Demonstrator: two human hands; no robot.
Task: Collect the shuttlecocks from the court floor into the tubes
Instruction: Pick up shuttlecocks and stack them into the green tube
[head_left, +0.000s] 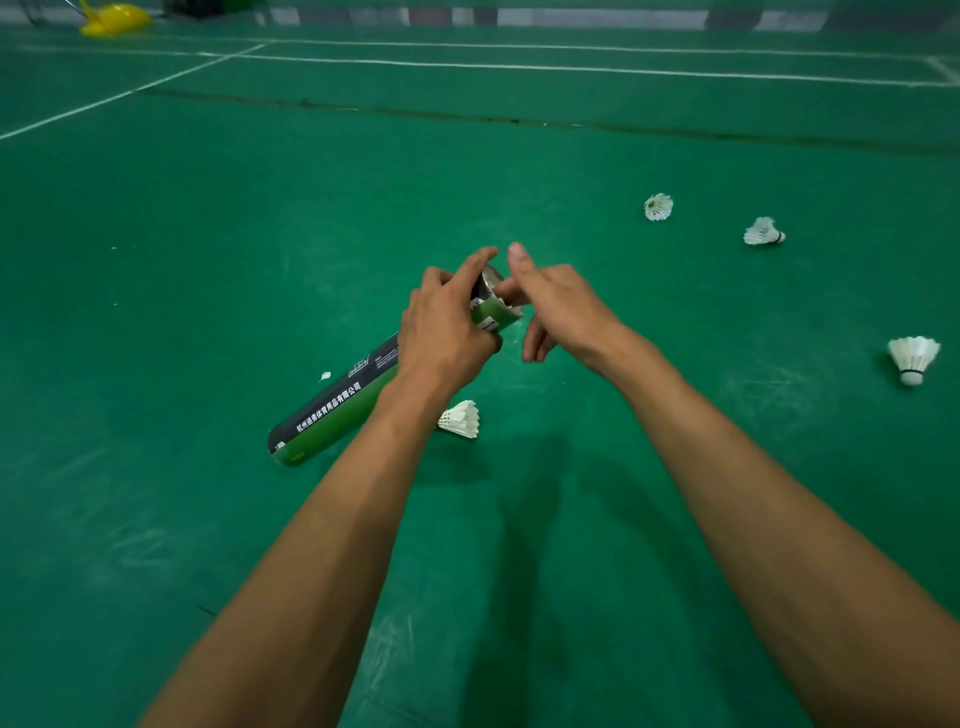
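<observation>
My left hand (447, 322) grips a green and black shuttlecock tube (332, 402) near its open mouth, with the tube slanting down to the left above the floor. My right hand (556, 306) is at the mouth, index finger pushing the white feathers of a shuttlecock (491, 288) into the opening, thumb raised. Loose white shuttlecocks lie on the green court: one (460, 418) just below my left wrist, one (658, 207) far right of centre, another (762, 232) beyond it, and one standing on its cork (913, 358) at the right edge.
A single loose feather (325, 375) lies left of the tube. White court lines (519, 66) cross the far floor, with a dark seam (467, 117) in the mat nearer. A yellow object (114, 20) sits at the far left corner.
</observation>
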